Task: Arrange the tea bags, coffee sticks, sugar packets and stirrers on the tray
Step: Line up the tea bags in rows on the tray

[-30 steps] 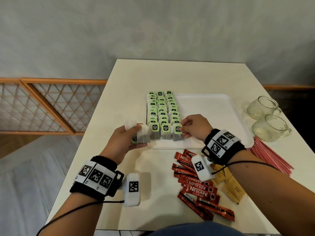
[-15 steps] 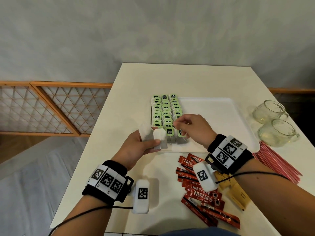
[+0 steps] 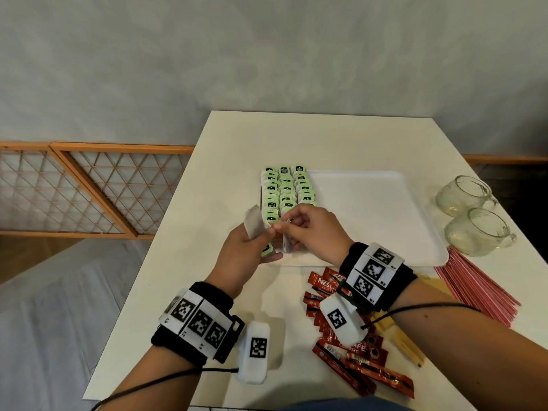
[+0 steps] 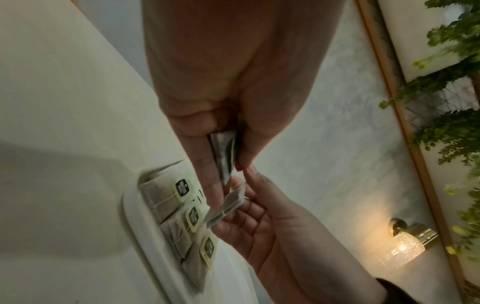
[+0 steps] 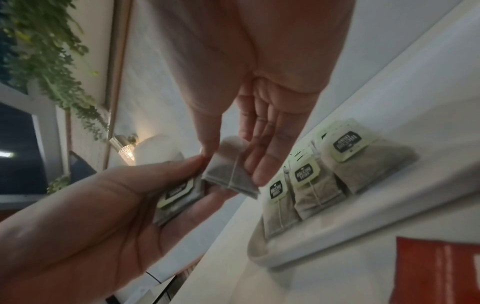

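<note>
From the head view, a white rectangular plastic tray lay on the cream-topped table. Its left part was filled with three rows of grey paper tea bags with pale green tags, overlapping like shingles. The left hand hovered at the tray's near left corner, gripping a small bundle of loose tea bags between thumb and fingers. The right hand met it there, fingers curled and pinching one bag. Red foil coffee sticks lay scattered on the table near the right forearm, tan paper sugar packets beside them, thin red stirrers fanned out to the right, and two clear glass mugs stood beyond those.

In the left wrist view, the left hand pressed its thumb and fingers flat together on the grey bundle. Below, the right hand lay palm-up, its fingers loosely bent, with a single folded tea bag pinched at their tips. The tray's nearest row showed strings and dark-printed green tags.

In the right wrist view, the right hand held the single grey bag between thumb and straightened fingers, its white string running down the middle. The left hand cupped the tagged bundle against it, just beside the tray rim.
</note>
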{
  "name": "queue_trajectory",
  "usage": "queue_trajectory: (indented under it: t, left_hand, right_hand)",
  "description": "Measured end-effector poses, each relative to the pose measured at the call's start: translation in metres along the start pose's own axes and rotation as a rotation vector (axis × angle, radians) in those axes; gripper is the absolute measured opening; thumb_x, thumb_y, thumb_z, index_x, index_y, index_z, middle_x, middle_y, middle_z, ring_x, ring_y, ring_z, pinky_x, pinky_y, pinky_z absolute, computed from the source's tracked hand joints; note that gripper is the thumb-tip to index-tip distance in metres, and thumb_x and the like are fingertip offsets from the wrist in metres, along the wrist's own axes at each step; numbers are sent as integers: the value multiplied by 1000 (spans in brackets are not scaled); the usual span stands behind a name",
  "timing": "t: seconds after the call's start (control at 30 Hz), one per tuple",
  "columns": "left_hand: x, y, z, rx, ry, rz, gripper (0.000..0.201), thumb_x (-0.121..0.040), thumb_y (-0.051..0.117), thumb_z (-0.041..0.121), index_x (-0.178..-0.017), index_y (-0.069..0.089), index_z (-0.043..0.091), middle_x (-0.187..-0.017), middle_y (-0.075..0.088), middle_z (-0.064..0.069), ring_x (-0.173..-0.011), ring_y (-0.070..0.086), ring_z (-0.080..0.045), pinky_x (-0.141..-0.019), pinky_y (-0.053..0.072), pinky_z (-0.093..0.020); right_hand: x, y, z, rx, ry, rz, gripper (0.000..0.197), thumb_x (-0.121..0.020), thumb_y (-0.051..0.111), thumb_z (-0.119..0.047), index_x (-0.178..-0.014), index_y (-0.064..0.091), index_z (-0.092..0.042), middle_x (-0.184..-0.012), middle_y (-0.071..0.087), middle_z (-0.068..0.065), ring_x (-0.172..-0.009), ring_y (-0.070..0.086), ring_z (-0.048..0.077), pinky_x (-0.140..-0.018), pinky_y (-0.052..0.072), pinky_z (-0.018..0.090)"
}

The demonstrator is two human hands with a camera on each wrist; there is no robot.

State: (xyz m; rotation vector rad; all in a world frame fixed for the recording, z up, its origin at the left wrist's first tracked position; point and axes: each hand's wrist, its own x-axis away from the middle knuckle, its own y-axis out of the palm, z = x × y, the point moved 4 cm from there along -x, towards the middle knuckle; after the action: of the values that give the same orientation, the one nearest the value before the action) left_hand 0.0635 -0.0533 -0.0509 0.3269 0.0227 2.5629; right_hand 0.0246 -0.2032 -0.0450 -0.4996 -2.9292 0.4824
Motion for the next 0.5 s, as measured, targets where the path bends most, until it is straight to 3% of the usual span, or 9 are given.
queue_trajectory:
  t: [0.13,0.27,0.37,0.5]
  left_hand:
    - [0,-15,3,4,-42,18,13,-98,54,12,-103,64,4,-103,73,-17,-95,72,-29,-81,60,-43]
    - [-5,-39,3,-11,-93,90,20,-97,56,10,-111,60,-2,-101,73,-18,-84,72,-26,-74,61,-37]
    - [-7,-47,1,-36,-110,121,21,-96,57,11,-113,61,0,-98,74,-13,-80,71,-23,-73,60,-37]
    - [-8,-46,-1,-50,-131,127,20,-95,59,12,-112,62,2,-101,74,-14,-81,71,-23,-73,60,-38]
  right_hand:
    - [-8,-11,2,73,-18,-44,13,-82,73,-11,-95,71,-16,-78,65,1,-68,62,12,-72,54,31]
    - [-18,-19,3,185,-29,-5,27,-81,72,-9,-103,67,-25,-81,65,3,-67,57,10,-68,48,20]
    - [-19,-6,6,240,16,-114,27,-82,73,-8,-106,67,-18,-79,66,2,-63,58,8,-62,45,15]
    - [-21,13,11,172,82,-214,15,-81,73,-1,-93,66,-7,-70,66,9,-63,64,19,-58,57,25]
